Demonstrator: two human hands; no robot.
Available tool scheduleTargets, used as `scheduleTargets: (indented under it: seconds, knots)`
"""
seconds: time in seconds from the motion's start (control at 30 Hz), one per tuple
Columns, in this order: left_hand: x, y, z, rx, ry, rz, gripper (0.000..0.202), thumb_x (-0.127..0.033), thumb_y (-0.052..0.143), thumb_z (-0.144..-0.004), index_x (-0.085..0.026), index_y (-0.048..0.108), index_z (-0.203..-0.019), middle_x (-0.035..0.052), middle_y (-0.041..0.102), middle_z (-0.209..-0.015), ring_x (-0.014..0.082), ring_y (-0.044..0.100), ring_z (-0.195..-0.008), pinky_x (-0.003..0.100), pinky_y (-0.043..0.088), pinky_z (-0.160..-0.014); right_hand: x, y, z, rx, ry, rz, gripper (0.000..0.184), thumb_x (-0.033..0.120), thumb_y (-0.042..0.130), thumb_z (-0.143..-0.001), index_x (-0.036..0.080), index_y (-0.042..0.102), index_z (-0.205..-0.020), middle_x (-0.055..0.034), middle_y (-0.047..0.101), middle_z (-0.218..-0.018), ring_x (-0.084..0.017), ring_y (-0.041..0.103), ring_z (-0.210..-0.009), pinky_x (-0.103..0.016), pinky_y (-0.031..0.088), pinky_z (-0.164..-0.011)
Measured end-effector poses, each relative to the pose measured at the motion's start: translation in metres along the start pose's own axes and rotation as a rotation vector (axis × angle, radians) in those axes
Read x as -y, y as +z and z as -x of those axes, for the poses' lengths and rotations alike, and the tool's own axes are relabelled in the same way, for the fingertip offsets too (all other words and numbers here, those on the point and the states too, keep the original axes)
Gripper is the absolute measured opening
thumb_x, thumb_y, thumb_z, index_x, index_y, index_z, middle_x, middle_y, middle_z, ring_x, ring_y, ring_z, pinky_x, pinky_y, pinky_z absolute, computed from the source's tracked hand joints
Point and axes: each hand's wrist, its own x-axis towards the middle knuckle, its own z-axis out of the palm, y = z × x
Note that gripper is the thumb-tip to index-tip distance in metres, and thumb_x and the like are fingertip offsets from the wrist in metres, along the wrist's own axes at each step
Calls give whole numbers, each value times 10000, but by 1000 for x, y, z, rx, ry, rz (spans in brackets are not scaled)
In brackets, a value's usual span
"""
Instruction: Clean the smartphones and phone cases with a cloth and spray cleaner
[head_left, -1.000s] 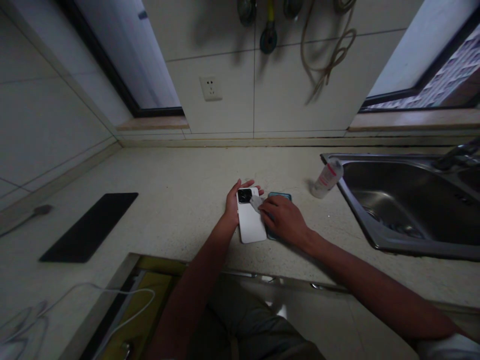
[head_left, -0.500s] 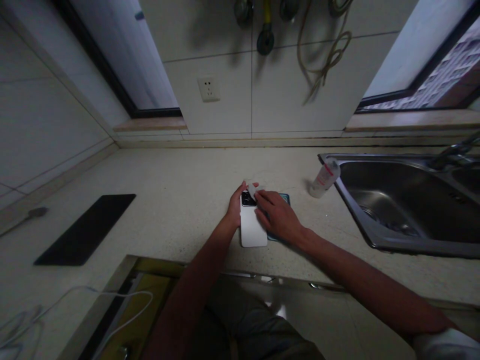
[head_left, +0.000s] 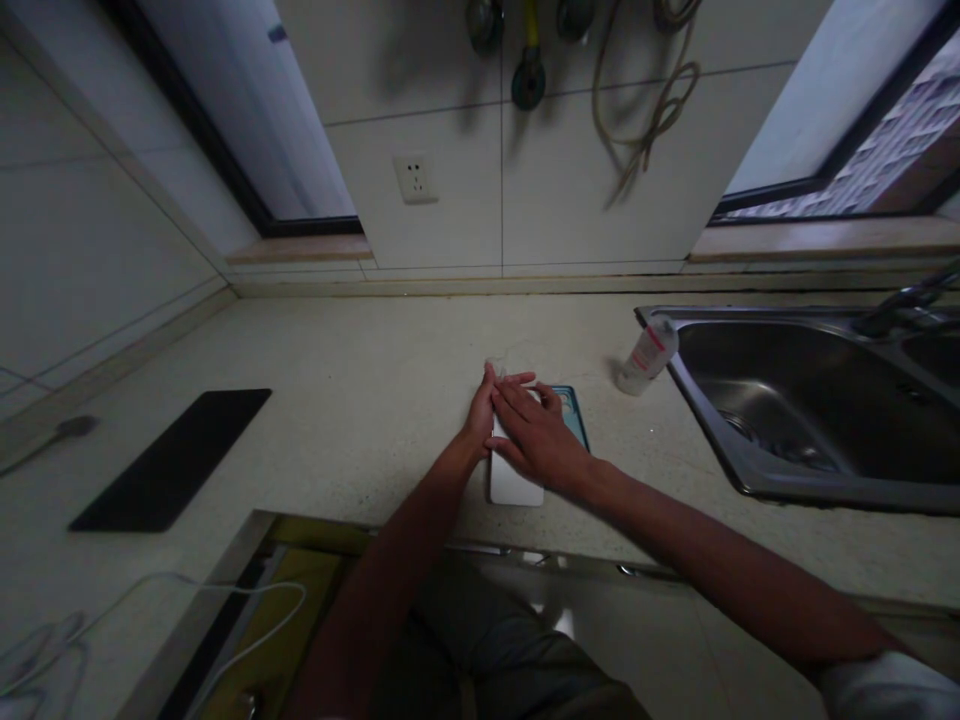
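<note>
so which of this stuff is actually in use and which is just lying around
In use: white phone, left hand at its edge, right hand flat on it.
Lying about: teal case, small bottle, black mat, white cable, sink.

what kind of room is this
Most likely a home kitchen. A steel sink with a tap is set into a speckled countertop. The tiled wall behind carries a socket, and a hose hangs above.
</note>
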Motion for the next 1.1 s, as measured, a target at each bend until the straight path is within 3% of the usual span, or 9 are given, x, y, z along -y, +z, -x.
scheduleTargets:
  seconds: [0.1,0.23,0.43,0.57,0.83,1.1]
  knots:
    - [1,1,0,43,3,29,860,-738,171,-952,-80,710,-1080,187,744,-889,322,723,-990,472,521,-938,1,1,0,17,-46,6,623,467,480,-1016,67,419,-1489,-268,433,-1535,-356,367,-1460,-619,224,-1174]
    - [-2,0,1,36,2,89,886,-753,106,-938,-103,688,-1090,176,739,-868,338,723,-992,521,521,-930,0,2,0,51,-93,-22,616,432,533,-996,73,433,-1486,-244,406,-1562,-356,335,-1480,-600,268,-1187]
    - [-7,-3,0,-97,64,145,782,-749,217,-943,-130,665,-1106,144,735,-876,312,733,-948,500,541,-929,1,5,3,71,-160,-91,606,402,531,-996,74,429,-1496,-229,431,-1550,-337,313,-1497,-575,315,-1198]
    - [-15,-5,-1,-173,86,163,713,-698,247,-972,-128,660,-1084,125,733,-836,265,742,-857,444,570,-884,3,5,5,45,-240,-114,495,311,544,-983,84,524,-1423,-210,507,-1497,-324,374,-1468,-545,376,-1180]
    - [-22,-11,-6,-184,105,158,545,-558,347,-1013,-118,660,-1090,125,734,-825,236,741,-785,423,581,-857,7,-3,7,-4,-381,-167,206,172,555,-964,154,707,-1101,-130,707,-1233,-255,616,-1169,-434,540,-976]
    - [-19,-15,-6,-206,145,167,471,-531,470,-979,-117,677,-1066,142,740,-876,258,743,-864,449,556,-924,4,-9,7,122,-470,-205,176,177,560,-980,174,719,-905,-88,725,-1035,-197,613,-951,-344,479,-829]
